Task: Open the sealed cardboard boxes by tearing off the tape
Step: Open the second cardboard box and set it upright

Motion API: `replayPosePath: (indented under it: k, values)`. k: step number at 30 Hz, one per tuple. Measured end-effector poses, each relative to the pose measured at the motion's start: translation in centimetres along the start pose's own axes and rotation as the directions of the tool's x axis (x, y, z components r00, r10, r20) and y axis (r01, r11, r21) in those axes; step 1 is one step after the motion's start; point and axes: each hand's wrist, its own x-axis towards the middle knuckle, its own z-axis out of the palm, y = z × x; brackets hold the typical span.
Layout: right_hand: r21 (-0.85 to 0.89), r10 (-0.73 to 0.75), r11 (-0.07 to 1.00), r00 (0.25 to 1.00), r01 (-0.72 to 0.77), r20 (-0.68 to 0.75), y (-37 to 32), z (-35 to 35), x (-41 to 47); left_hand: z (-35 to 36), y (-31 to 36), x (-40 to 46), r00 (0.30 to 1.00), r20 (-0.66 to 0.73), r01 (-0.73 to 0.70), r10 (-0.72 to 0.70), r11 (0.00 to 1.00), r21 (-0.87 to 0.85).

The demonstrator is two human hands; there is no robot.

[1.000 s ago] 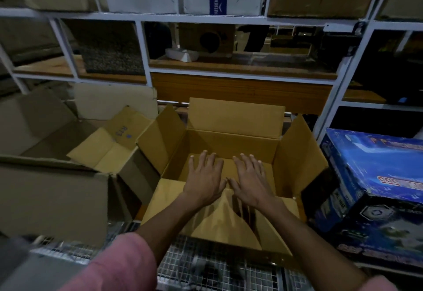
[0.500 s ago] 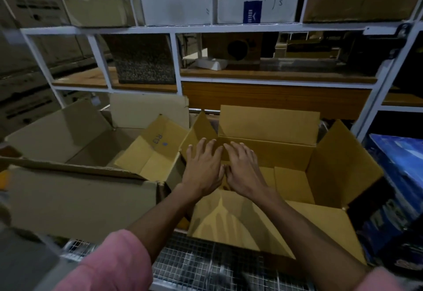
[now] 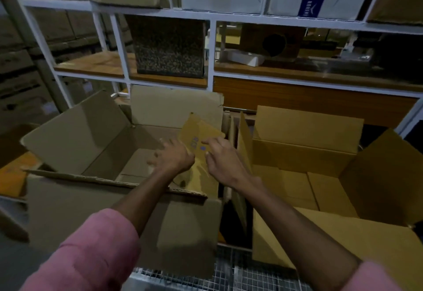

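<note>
The open box on the right (image 3: 320, 176) is a warm yellow-tan cardboard, and its flap (image 3: 201, 146) leaning over to the left has little blue-purple stamped marks on it. The bigger open box on the left (image 3: 96, 144) is a duller grey-brown. Sleeves (image 3: 91, 256) are pink. The shelf frame (image 3: 211, 50) is white with orange-brown wood boards (image 3: 96, 64). Up there sits a dark box with a speckled black-and-tan pattern (image 3: 169, 45), plus a white carton with a blue label (image 3: 312, 4) and dark handwriting. A grey wire mesh (image 3: 240, 274) shows at the bottom.

wire mesh surface (image 3: 229, 274) | on it: grey-brown open box (image 3: 109, 199) L, yellow open box (image 3: 320, 176) R
</note>
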Motion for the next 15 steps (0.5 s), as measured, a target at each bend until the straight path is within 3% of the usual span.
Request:
replayPosePath:
  k: [5,9,15]
  values:
    - [-0.038,0.109,0.994,0.975,-0.103,0.193,-0.2,1.5,0.9,-0.3,1.1,0.3,0.982,-0.034,-0.190,0.187,0.973,-0.132]
    - [0.037,0.190,0.981,0.979,-0.193,0.069,0.2,0.1,1.2,-1.1,4.0,-2.0,0.893,-0.091,-0.435,0.440,0.796,-0.420]
    - [0.079,0.244,0.966,0.969,-0.246,0.027,3.3,-3.1,-0.4,-0.5,6.9,-4.6,0.818,-0.025,-0.469,0.575,0.640,-0.609]
